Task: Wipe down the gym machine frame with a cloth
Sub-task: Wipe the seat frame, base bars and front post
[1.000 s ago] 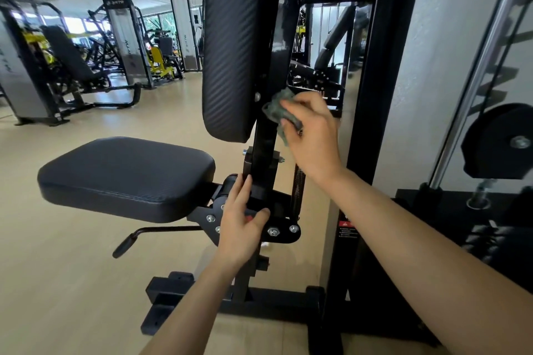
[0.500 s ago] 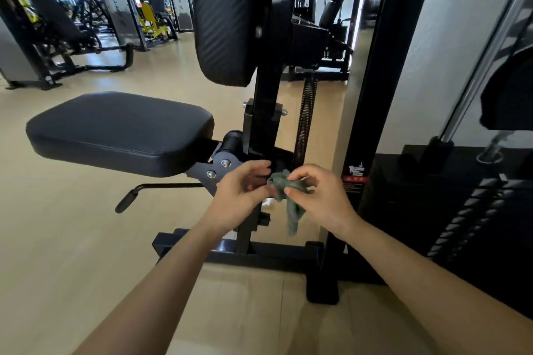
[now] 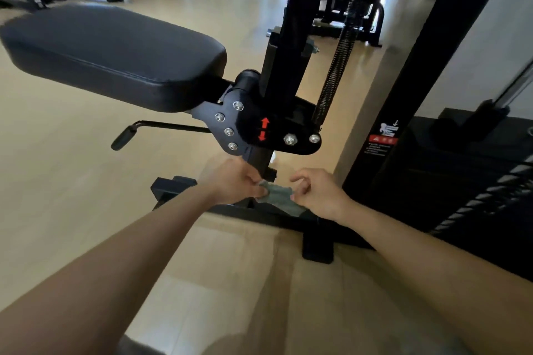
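Note:
A small grey-green cloth (image 3: 279,196) is stretched between my two hands, low beside the black upright post (image 3: 284,66) of the gym machine frame. My left hand (image 3: 235,181) pinches the cloth's left end, close to the foot of the post. My right hand (image 3: 320,193) pinches the right end, with its other fingers loosely curled above. The cloth hangs just over the black floor bar (image 3: 288,217) of the frame. Above sit the bolted seat bracket (image 3: 248,130) with red arrows and the black padded seat (image 3: 115,52).
A coil spring (image 3: 336,72) runs up right of the post. A black adjusting lever (image 3: 127,135) sticks out under the seat. A tall black column (image 3: 415,72) with a warning label and a weight stack (image 3: 490,181) stand at right. Other machines stand across the wooden floor.
Both hands dropped lower toward the frame's base, and the cloth, bunched between them before, is now pulled out flat. The view tilted further down.

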Demonstrator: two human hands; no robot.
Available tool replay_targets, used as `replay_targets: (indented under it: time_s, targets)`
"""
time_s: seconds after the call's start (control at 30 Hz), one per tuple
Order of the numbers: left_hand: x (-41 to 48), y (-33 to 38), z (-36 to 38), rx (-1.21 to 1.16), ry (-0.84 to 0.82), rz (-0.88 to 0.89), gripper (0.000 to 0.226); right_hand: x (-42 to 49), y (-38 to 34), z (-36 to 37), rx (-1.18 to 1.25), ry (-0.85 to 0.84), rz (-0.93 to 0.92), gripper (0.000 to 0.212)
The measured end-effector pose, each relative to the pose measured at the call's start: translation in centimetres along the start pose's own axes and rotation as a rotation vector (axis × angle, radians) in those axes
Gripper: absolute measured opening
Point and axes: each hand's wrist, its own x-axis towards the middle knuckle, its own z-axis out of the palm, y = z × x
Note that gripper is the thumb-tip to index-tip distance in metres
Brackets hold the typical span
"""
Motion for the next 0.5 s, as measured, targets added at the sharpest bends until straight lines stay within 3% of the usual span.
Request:
replay_targets:
  time_s: [0.1,0.23,0.37,0.5]
  targets:
    - [0.2,-2.2,1.4,-0.206,0.017,-0.139,0.026,1.8,0.0,2.5,-0.127,0.073,0.017,0.007]
    - [0.4,-5.5,2.0,-0.559,0.017,-0.306,0.037,3.8,-0.5,6.3,0.006,0.315,0.126,0.014]
    - [1.9,-7.7,2.2,-0.844,0.134,-0.344,0.032,4.9,-0.4,9.5,0.372,0.672,0.246,0.008]
    - [3.2,-7.0,4.5,-0.971,0.402,-0.357,0.023,6.5,-1.8,10.3,0.761,0.820,0.271,0.018]
